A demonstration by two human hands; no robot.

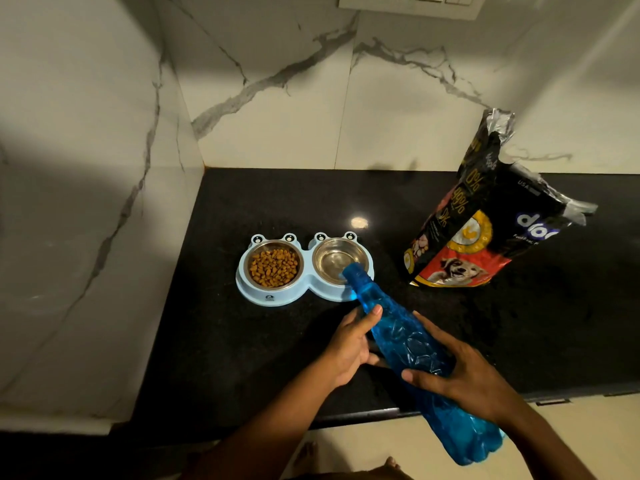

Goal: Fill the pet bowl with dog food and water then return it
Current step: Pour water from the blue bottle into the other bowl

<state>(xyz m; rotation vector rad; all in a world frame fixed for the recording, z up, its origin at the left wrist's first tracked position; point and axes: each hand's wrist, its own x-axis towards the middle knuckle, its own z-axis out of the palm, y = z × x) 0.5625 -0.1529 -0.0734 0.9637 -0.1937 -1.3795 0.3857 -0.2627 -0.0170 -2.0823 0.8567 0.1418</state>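
Note:
A light blue double pet bowl (254,293) with frog eyes sits on the black counter. Brown kibble (274,267) fills its left steel cup. Its right steel cup (334,259) looks shiny, with clear water in it. A blue plastic bottle (408,344) is tilted steeply, its open mouth over the near rim of the right cup. My left hand (349,348) holds the bottle at its upper part from the left. My right hand (464,374) grips its body from the right.
An open black and red dog food bag (485,233) stands at the right on the black counter (242,358). Marble walls close the back and left. The counter's front edge runs just below my hands, with pale floor and my feet beneath.

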